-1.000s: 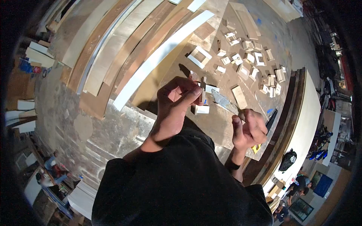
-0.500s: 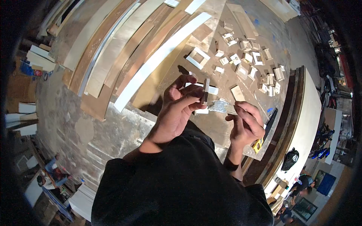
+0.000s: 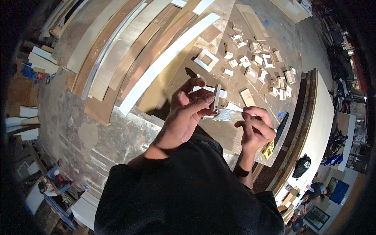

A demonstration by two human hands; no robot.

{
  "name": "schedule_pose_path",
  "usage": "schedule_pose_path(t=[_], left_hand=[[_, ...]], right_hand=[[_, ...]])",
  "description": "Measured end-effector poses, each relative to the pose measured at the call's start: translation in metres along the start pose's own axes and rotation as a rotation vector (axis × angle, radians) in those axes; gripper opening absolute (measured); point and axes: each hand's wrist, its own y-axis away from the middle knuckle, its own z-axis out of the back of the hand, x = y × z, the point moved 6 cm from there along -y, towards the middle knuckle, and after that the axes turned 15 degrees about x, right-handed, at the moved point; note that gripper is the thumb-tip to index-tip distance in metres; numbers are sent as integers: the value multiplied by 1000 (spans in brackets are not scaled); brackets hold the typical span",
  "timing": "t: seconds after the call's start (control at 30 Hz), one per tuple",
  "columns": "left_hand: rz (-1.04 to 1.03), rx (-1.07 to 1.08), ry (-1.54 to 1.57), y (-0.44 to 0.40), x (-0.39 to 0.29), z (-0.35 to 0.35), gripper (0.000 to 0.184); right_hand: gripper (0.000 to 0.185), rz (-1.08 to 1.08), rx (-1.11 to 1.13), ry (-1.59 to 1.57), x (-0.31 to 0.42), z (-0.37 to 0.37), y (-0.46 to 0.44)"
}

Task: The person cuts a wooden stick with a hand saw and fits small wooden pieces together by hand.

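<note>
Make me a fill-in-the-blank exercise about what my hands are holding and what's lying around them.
The right hand pinches a flat tool, while the ____ hand holds a small wooden piece.
The saw-like tool lying beside the right hand has a black blade and a ____ handle.
The long, bright strip beyond the left hand is coloured ____.
The person's shirt is ____.

Missing words, in order: left; yellow; white; black.

Patchy bright light, dark shadows, glare on white strip [image 3: 162, 60], fisheye-bent black edges
</note>
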Motion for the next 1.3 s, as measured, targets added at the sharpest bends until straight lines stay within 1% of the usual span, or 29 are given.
schedule_pose_path(t=[0.07, 0.13, 0.17, 0.2, 0.27, 0.3, 0.33, 0.4, 0.43, 0.53, 0.6, 0.67, 0.73, 0.87, 0.97, 1.07, 1.13, 1.17, 1.3], left_hand=[[-7, 33, 0, 2, 1, 3, 43], [-7, 68, 2, 2, 2, 0, 43], [-1, 49, -11, 3, 2, -2, 43], [4, 30, -24, 3, 2, -3, 43], [14, 19, -2, 4, 5, -2, 41], [20, 8, 20, 3, 5, -1, 40], [11, 16, 16, 1, 5, 0, 40], [26, -26, -6, 2, 7, 4, 37], [26, -17, -24, 2, 8, 3, 34], [52, 18, 4, 5, 7, -1, 34], [61, 17, -3, 5, 10, 2, 36], [66, 15, -9, 5, 13, 4, 37], [69, -4, -19, 5, 14, 5, 40], [66, 49, 24, 5, 13, 8, 40], [69, 13, 15, 7, 12, 8, 40], [75, 20, -36, 7, 14, 12, 40], [49, 1, -15, 7, 12, 10, 38], [39, -12, -19, 7, 11, 12, 36], [74, -30, -32, 8, 11, 30, 35]], right_hand=[[10, -9, -39, -31, 1, 1, -1], [9, -65, -107, -59, 4, 2, -5], [15, -41, -27, -7, 2, 1, -6], [15, -40, -30, -7, 0, 1, -5], [14, 1, 54, 24, -1, -3, -8], [12, 9, 61, 15, -3, -2, -8], [12, -6, 74, 11, -3, -1, -7], [10, 19, 52, -26, -5, 0, -4], [10, 21, 52, -27, -6, 1, -5], [8, 60, 10, -30, -3, 3, -6], [15, -34, -63, -43, -9, 4, -6], [16, -67, -56, -23, -10, 3, -8], [8, -1, -33, -14, -9, 2, -10], [9, 9, 43, -36, -10, 4, -6], [9, -2, 4, -14, -8, 5, -5], [10, -81, -84, -16, -13, 6, -8], [12, -92, 32, 38, -18, 2, -7], [13, -97, 55, 14, -20, 1, -4], [12, -81, 49, -19, -29, 6, 6]])
